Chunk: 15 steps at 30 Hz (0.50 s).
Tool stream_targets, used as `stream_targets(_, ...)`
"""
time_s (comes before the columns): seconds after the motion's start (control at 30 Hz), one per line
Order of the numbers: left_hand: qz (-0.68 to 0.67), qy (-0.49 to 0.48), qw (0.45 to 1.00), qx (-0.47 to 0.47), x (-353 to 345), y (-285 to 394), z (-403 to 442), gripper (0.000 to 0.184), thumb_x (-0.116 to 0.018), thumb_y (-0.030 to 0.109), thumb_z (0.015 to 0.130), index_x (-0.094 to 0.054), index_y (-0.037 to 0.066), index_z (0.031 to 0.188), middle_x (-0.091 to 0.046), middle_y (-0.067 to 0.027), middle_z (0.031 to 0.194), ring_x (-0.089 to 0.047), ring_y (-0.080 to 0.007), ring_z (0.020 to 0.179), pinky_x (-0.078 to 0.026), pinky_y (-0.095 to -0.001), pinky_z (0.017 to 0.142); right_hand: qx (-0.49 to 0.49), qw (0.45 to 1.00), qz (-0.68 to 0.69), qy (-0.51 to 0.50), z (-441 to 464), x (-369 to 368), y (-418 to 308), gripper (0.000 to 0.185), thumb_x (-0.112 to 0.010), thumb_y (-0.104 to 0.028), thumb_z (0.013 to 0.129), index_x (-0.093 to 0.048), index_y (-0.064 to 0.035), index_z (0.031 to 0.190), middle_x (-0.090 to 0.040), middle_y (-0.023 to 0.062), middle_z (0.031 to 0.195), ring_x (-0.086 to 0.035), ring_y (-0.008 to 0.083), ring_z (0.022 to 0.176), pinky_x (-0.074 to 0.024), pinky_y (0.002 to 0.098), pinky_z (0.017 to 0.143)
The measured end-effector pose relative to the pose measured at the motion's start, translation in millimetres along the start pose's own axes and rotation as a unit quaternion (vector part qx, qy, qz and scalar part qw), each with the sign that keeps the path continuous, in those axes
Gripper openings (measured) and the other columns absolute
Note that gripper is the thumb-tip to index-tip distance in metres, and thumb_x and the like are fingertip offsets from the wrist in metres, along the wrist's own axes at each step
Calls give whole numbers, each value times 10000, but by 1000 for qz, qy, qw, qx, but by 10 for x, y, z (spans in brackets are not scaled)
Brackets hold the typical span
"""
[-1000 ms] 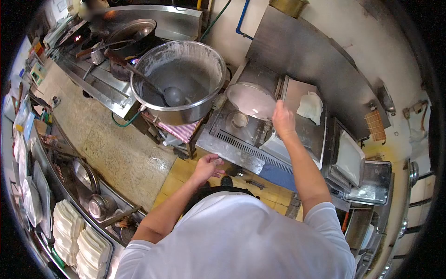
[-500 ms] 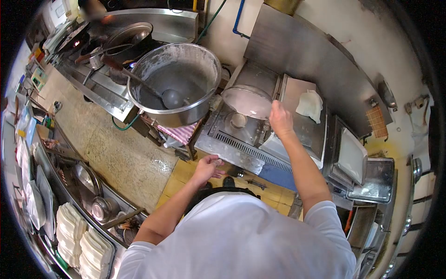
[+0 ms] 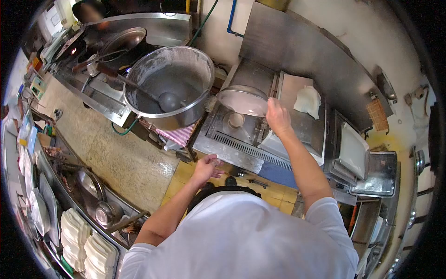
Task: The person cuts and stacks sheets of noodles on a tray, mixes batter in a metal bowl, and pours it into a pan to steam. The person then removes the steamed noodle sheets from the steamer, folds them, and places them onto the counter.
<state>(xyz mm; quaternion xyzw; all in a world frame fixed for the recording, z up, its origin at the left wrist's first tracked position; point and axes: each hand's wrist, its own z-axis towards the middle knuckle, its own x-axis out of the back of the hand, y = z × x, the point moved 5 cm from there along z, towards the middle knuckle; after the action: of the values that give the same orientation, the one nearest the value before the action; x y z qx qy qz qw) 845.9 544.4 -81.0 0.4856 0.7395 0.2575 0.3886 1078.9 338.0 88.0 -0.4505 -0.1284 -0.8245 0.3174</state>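
My right hand (image 3: pixel 278 116) grips the edge or handle of a round, pale pan-like lid (image 3: pixel 242 100), held tilted above the steel cooking unit (image 3: pixel 227 148). Below the lid sits a small round cup (image 3: pixel 236 120). In front of the unit hangs my left hand (image 3: pixel 207 169), fingers apart, holding nothing. To the left of the lid stands a large metal bowl (image 3: pixel 168 120) of greyish liquid with a ladle (image 3: pixel 168 101) in it. A white folded sheet (image 3: pixel 307 101) lies on the flat board to the right of my right hand.
Woks (image 3: pixel 124 43) sit on the stove at the back left, where a person (image 3: pixel 89 12) stands. White trays (image 3: pixel 354 151) are stacked at the right beside a metal tray (image 3: pixel 377 174). Stacks of folded white sheets (image 3: pixel 74 239) lie at the lower left. A striped cloth (image 3: pixel 179 136) hangs under the bowl.
The whole view has shifted slightly, with the bowl and stove a little further left. The lid remains in my right hand, and my left hand has hardly moved.
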Motion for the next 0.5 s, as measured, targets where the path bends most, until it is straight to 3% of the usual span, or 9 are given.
stream_targets(0.5, 8, 5, 1000, 5, -40, 45, 2, 503, -589, 136, 984, -403, -25, 1423, -664, -213, 1230, -741, -326, 848, -614, -394, 672, -15, 1000, 9, -13, -15, -57, 76, 204, -607, -48, 863, -498, -70, 1033, -646, 183, 1066, -667, 454, 802, -558, 554, 689)
